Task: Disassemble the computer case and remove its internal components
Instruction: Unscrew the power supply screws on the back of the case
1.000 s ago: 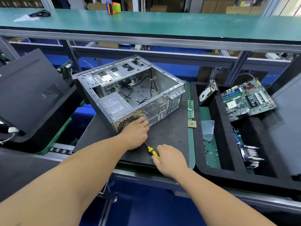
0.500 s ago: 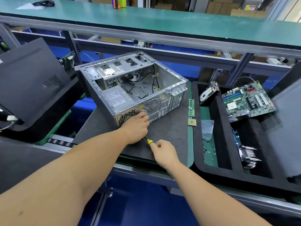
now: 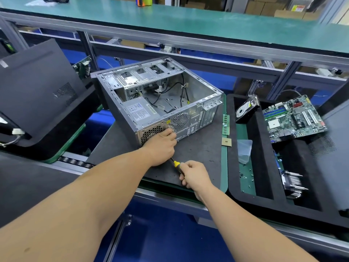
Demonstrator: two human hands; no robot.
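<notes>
While the left hand point(image 3: 160, 146) steadies the computer case point(image 3: 156, 103), fingers curled against its rear panel.
Right hand point(image 3: 194, 175) fingers wrap the screwdriver point(image 3: 176, 164) handle.

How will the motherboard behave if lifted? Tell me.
The motherboard is probably stiff and light, being a thin flat board. It is likely fragile, with slots and chips exposed. It lies tilted across the tray edge, so a push may tip it.

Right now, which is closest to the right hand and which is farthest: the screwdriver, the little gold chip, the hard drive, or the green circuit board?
1. Screwdriver: held in the right hand.
2. Gold chip: up and right, on the mat's edge.
3. Hard drive: farther back, leaning in the black tray.
4. Green circuit board: far right.
</notes>
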